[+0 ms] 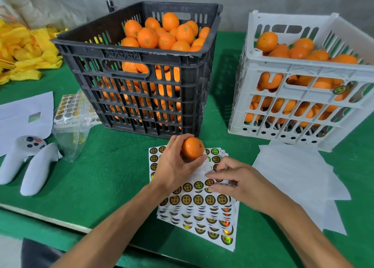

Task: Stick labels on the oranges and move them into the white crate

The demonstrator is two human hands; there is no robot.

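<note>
One orange [192,148] in left hand [174,166] (label sheets [199,205]: 精选水果)

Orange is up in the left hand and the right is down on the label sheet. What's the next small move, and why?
Probably peel one label free with the right hand and press it onto the orange. The left hand holds the orange above the label sheets, no label shows on its visible side, and the right fingertips sit curled at the sheet as if picking at a sticker. The white crate comes after.
</note>
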